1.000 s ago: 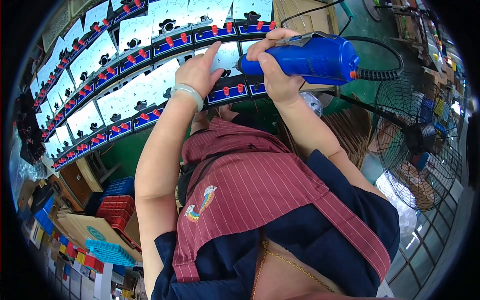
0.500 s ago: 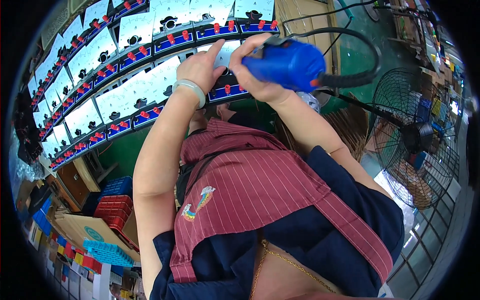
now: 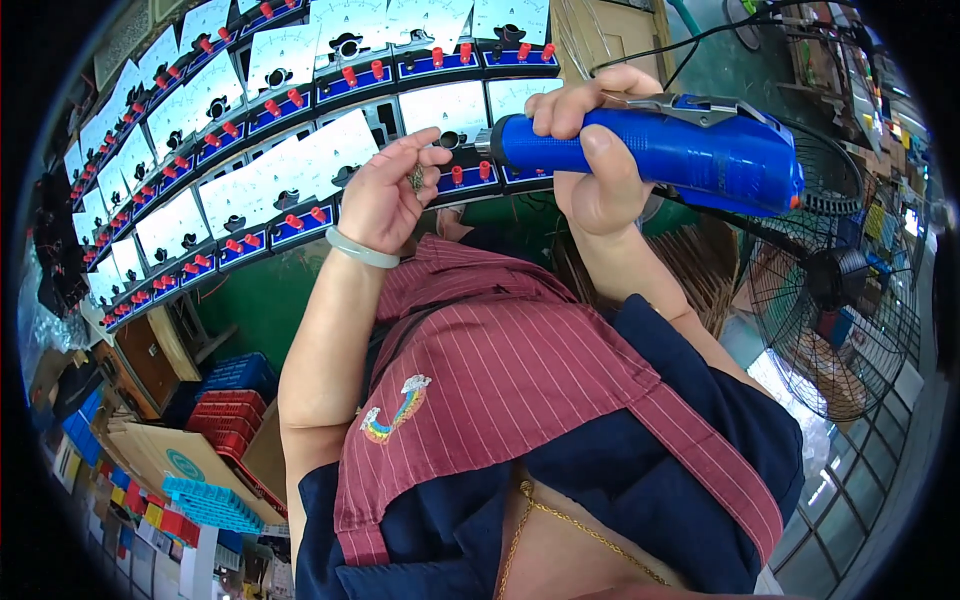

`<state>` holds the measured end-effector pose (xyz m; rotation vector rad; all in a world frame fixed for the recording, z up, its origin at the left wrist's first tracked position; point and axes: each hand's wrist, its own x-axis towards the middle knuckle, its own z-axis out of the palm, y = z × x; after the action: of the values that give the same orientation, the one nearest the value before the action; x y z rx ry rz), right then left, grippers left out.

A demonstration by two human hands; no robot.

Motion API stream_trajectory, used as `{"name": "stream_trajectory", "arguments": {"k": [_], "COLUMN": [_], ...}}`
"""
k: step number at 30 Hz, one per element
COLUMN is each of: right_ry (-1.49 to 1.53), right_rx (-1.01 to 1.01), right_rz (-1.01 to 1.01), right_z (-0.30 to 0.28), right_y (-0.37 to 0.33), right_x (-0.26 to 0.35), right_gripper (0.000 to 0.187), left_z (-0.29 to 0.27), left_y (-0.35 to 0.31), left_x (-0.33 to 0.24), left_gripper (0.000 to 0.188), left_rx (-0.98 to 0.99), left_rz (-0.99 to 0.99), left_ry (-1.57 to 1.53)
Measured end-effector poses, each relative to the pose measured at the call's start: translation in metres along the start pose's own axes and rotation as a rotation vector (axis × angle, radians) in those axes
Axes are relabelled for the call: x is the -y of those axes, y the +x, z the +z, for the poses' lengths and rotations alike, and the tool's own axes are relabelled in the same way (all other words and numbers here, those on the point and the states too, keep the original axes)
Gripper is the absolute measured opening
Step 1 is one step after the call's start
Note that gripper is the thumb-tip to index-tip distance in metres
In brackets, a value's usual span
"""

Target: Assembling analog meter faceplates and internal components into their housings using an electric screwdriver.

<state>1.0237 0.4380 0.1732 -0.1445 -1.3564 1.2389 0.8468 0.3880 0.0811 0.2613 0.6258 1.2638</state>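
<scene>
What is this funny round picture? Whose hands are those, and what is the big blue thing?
A camera worn on a person's head took it, looking down, and its wide lens bends everything round. Both hands are that person's own. The right hand grips a blue electric screwdriver with a black cord. The left hand, with a pale bracelet on its wrist, pinches some small metal bits, too tiny to name. Ahead lie rows of white meter panels with red knobs. A black fan stands on the right.

Both arms raised, right hand (image 3: pixel 600 175) clenched
</scene>
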Motion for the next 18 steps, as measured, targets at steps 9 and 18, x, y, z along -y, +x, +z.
{"name": "stream_trajectory", "arguments": {"k": [9,18], "right_ry": [0.045,0.108], "right_rx": [0.036,0.04], "right_rz": [0.051,0.107], "right_z": [0.021,0.021], "right_y": [-0.01,-0.008], "right_x": [0.011,0.017], "right_gripper": [0.041,0.04], "left_z": [0.01,0.014], "left_y": [-0.016,-0.013], "left_x": [0.018,0.031], "left_gripper": [0.016,0.03], "left_rx": [0.117,0.081], "left_rz": [-0.026,-0.047], "left_ry": [0.044,-0.115]}}
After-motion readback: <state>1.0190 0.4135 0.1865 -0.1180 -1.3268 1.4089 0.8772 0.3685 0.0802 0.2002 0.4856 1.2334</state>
